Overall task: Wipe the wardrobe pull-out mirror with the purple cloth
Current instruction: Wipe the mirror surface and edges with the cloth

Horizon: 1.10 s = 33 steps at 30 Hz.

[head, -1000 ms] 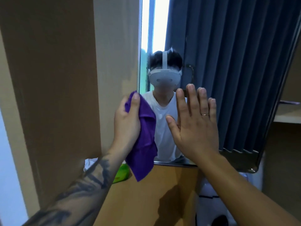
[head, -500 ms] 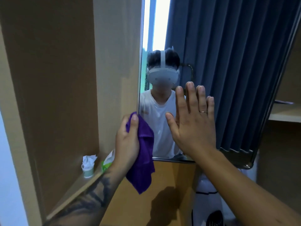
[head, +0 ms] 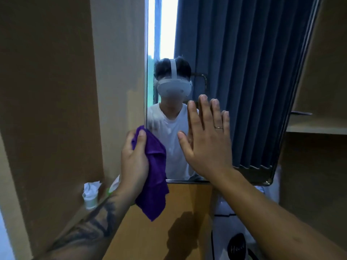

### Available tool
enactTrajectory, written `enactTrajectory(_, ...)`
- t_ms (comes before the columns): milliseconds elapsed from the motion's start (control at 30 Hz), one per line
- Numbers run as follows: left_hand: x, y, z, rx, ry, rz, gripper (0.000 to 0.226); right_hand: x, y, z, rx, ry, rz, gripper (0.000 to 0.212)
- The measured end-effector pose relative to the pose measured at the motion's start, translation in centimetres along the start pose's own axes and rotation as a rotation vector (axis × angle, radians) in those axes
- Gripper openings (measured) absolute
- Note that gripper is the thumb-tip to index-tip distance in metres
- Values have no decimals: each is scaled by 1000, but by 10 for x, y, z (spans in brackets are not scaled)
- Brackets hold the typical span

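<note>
A person's left hand point(head: 134, 162) gripped a bunched purple cloth point(head: 153, 177) at the lower left corner of the wardrobe pull-out mirror point(head: 244, 81), thumb curled over the top of the fabric while its loose end hung down past the mirror's bottom edge. Whether the cloth was actually touching the glass could not be told from this angle. The right hand point(head: 208, 141) lay flat against the mirror just beside the cloth, fingers straight and close together, a thin ring point(head: 218, 127) on one of them. The left forearm point(head: 88, 228) carried a dark tattoo.

The tall mirror stood tilted, its metal frame point(head: 266, 182) rounded at the lower right corner. It reflected a blue pleated curtain point(head: 234, 53), a strip of bright window point(head: 161, 25) and the person in a white T-shirt point(head: 169, 139) wearing a white headset point(head: 174, 86).

To the left rose a brown wardrobe panel point(head: 47, 91). On a shelf low at the left stood a small white-and-green container point(head: 90, 198) with crumpled white tissue at its top, and just beside it a green-and-white item point(head: 112, 186), mostly hidden behind the left wrist. Open wooden shelves point(head: 317, 126) showed at the right.
</note>
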<state>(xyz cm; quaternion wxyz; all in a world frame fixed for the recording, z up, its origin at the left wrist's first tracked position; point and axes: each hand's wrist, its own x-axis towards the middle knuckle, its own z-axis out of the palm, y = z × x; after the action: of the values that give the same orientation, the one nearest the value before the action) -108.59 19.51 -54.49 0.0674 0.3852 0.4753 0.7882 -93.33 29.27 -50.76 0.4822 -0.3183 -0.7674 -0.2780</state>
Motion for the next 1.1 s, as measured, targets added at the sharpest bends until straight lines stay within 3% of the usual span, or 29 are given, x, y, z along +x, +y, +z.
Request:
enactTrajectory(100,2,0,-7,-46,-77,-84,28,0,3,-1,-31,-17,-21,77)
enactTrajectory(300,43,60,12,-69,0,105,20,-4,8,-1,-9,19,-45,78)
enactTrajectory(400,22,37,7,-23,-9,100,25,-5,7,-2,-2,31,-50,77)
enactTrajectory(533,-24,-14,-13,-2,-87,-34,28,-4,6,-1,-21,13,-45,78)
enactTrajectory(800,52,48,8,47,-88,142,19,-3,8,8,-31,52,-51,78)
enactTrajectory(900,15,7,1,95,-53,58,28,-2,9,12,-31,64,-50,78)
enactTrajectory(1000,-25,-26,-18,135,-124,-74,36,-1,9,15,-36,76,-52,77)
enactTrajectory(1100,-1,-12,-14,120,-112,-31,29,-1,9,18,-53,82,-61,77)
